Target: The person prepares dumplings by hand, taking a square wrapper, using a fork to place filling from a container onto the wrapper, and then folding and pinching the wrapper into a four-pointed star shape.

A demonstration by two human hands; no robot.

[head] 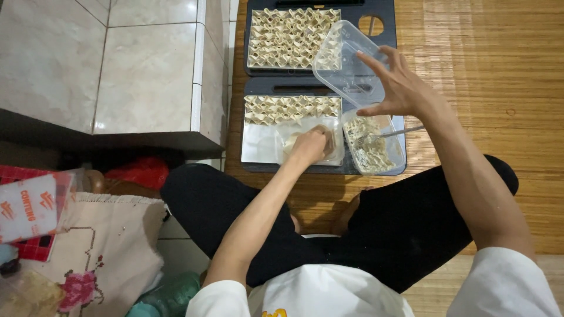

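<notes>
I sit cross-legged on a woven mat. My right hand (395, 85) holds a clear plastic container lid (345, 63) lifted and tilted above the trays. My left hand (310, 144) reaches into a clear plastic tub (282, 136) that holds pale round wrappers. Right of it stands another clear tub of pale minced filling (371, 154) with a fork (392, 132) stuck in it. Both tubs rest on the near metal tray (255, 147), whose far half is lined with folded dumplings (291, 109). A second tray beyond it is full of folded dumplings (288, 38).
Both trays lie on dark boards (385, 14) on the woven mat (499, 70). A tiled ledge (147, 70) rises at the left. At lower left sit a red bag (140, 171), an embroidered cloth (106, 246), a printed packet (29, 205) and a green bottle (170, 296).
</notes>
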